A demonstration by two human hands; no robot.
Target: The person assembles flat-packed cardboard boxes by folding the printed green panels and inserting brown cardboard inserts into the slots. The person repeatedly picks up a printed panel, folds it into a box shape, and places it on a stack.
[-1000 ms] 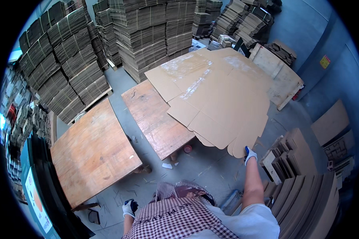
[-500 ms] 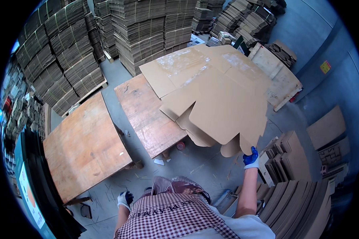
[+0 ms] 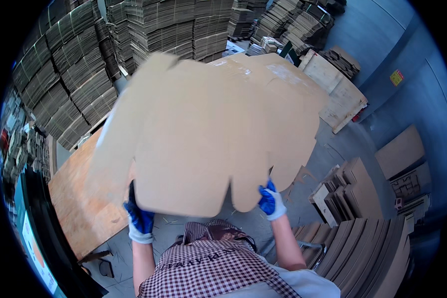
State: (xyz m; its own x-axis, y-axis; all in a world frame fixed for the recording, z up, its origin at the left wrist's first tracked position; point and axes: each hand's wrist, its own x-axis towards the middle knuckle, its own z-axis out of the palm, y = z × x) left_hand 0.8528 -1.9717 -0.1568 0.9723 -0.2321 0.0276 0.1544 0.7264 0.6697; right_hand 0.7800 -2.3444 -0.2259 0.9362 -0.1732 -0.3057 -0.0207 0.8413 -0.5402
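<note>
A large flat cardboard sheet (image 3: 193, 134) with slotted flaps spreads out before me, its far left side smeared by motion. My left hand (image 3: 140, 217), in a blue-and-white work glove, grips its near left edge, with the fingers partly behind the board. On the right, my right hand (image 3: 269, 199), gloved alike, is closed at the edge of a rounded flap. Beyond and to the right, another cardboard sheet (image 3: 293, 99) with pale torn patches lies partly covered by the held one.
A wooden table (image 3: 79, 184) stands at the left. Strapped cardboard stacks (image 3: 77, 69) rise behind it. Near my right arm are upright cardboard sheets (image 3: 352, 253) and folded pieces (image 3: 352, 188). A worn wooden board (image 3: 333, 92) is at the far right, by the blue wall (image 3: 382, 54).
My left hand has come up from beside my body and taken hold of the cardboard sheet. The sheet has swung left and nearer, over the tables; my right hand has moved left with it.
</note>
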